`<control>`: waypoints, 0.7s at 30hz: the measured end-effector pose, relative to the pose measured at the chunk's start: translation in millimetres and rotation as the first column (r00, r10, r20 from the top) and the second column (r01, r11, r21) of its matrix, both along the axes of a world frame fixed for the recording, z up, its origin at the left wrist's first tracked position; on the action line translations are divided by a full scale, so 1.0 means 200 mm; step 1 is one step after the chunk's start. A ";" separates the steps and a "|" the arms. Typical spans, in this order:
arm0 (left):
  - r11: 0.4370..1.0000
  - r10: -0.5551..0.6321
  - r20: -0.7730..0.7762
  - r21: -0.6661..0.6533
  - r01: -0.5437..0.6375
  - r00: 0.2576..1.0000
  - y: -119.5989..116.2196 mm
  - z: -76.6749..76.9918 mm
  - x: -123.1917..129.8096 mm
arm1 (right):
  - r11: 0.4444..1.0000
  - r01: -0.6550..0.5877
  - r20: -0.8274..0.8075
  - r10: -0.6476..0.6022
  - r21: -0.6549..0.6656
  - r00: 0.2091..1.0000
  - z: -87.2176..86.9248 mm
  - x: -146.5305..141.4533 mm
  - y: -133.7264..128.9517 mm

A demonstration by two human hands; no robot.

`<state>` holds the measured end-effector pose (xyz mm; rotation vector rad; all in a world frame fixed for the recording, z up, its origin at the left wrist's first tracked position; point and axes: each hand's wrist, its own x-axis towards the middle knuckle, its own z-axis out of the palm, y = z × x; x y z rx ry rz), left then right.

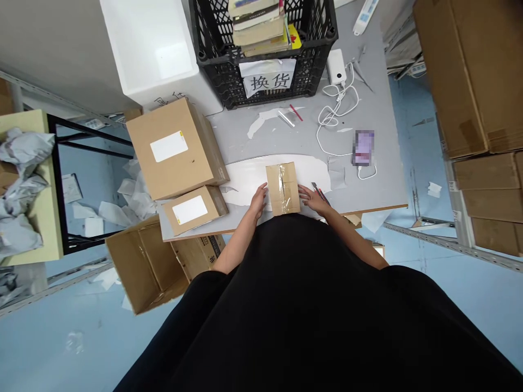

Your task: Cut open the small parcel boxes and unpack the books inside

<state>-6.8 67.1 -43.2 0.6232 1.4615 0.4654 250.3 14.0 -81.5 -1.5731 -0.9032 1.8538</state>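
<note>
Black clothing [298, 305] overhangs left hand [257, 200], right hand [311, 199], open fingers [263, 189] touching a taped carton [283, 188].

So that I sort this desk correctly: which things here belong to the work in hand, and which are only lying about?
In the work: left hand and right hand on a small taped cardboard box; a dark box cutter beside the right hand.

Lying about: a black plastic crate of books, a white power bank, a blurred phone, a labelled cardboard box.
</note>
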 end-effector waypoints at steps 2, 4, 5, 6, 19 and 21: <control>0.999 0.012 -0.047 0.052 -0.009 0.999 0.10 -0.02 0.00 | 0.998 -0.050 -0.005 0.050 -0.023 0.999 -0.01 0.01 -0.10; 0.993 -0.003 -0.062 0.118 0.010 0.998 0.21 -0.03 0.01 | 0.997 -0.078 -0.020 0.077 -0.023 0.997 -0.01 -0.01 -0.15; 0.987 -0.021 -0.059 0.158 0.030 0.998 0.26 -0.03 0.03 | 0.996 -0.086 -0.034 0.085 -0.011 0.996 -0.01 -0.02 -0.16; 0.981 -0.033 -0.066 0.187 0.045 0.997 0.31 -0.03 0.04 | 0.996 -0.088 -0.050 0.088 0.006 0.995 0.00 -0.04 -0.16; 0.990 0.080 0.126 0.103 -0.093 0.989 0.34 0.01 0.05 | 0.995 0.067 -0.075 -0.060 0.080 0.995 0.03 -0.03 -0.20; 0.986 0.123 0.156 0.094 -0.139 0.980 0.31 0.01 0.00 | 0.993 0.096 -0.040 -0.093 0.072 0.995 0.01 -0.03 -0.21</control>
